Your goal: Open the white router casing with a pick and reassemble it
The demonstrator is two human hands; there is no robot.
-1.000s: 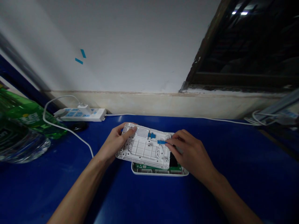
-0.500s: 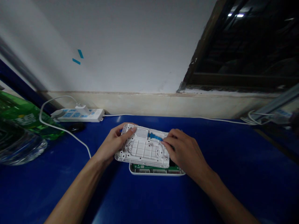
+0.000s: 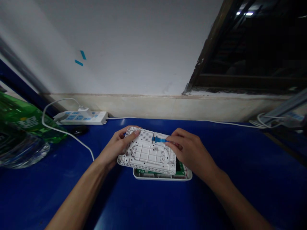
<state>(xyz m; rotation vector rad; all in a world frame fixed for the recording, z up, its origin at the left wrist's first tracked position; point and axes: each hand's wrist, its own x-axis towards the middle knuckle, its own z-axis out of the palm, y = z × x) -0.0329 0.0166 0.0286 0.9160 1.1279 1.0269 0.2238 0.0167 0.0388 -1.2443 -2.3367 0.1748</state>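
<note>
My left hand (image 3: 120, 143) grips the left end of a white perforated plastic cover (image 3: 146, 153), thumb on its ribbed face. The cover is tilted above a white housing (image 3: 158, 179) on the table, which holds a green circuit board (image 3: 181, 171). A blue ribbon-like strip (image 3: 159, 140) lies along the upper part of the cover. My right hand (image 3: 185, 145) pinches the right end of this strip between thumb and fingers. Its fingertips partly hide that end, and the cover hides most of the board.
On the blue table (image 3: 153, 207), a white power strip (image 3: 98, 118) with a plugged-in cable stands by the wall. Large bottles (image 3: 28, 124) and a small black object (image 3: 79, 130) are at the left. A coiled white cable (image 3: 260, 121) lies at the back right.
My right hand has shifted slightly up along the blue strip, which now lies straighter. More of the circuit board and the housing's right end shows. My left hand keeps its hold.
</note>
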